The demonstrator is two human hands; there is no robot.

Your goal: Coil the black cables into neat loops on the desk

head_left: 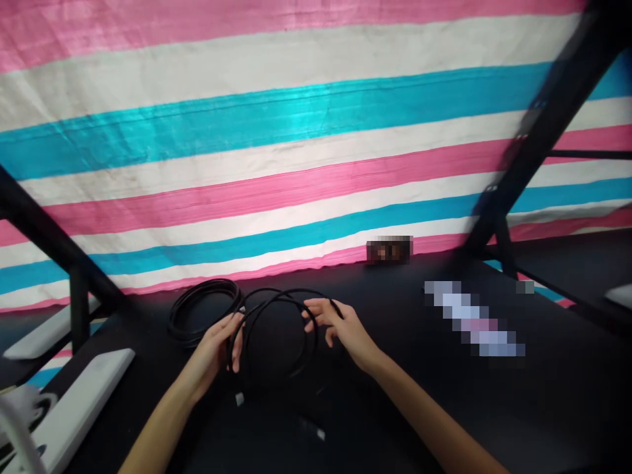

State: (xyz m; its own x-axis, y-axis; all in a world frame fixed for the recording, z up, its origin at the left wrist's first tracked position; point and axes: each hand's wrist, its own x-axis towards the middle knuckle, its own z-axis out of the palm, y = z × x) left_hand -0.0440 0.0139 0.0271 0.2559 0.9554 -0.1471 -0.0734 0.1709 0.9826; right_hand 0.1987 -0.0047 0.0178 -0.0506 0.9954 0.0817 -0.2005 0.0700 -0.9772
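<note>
Loose loops of a black cable (282, 294) hang between my two hands, above the dark table. My left hand (224, 339) is closed around the left side of these loops. On the other side, my right hand (343, 322) has a strand of the same cable running across it, with its fingers loosely curled and partly apart at the loop's right edge. A pale tip, perhaps a connector (239, 399), shows below my left hand. Another small pale end (320, 434) lies lower, blurred. Just behind my left hand rests a second coil of black cable (178, 329).
A long white bar-shaped object (93, 388) lies at left, beside white cords (44, 401). A pixelated pale object (474, 322) is on the right, and a pixelated dark one (389, 250) at the back edge. Black frame bars (528, 138) flank a striped sheet (296, 164).
</note>
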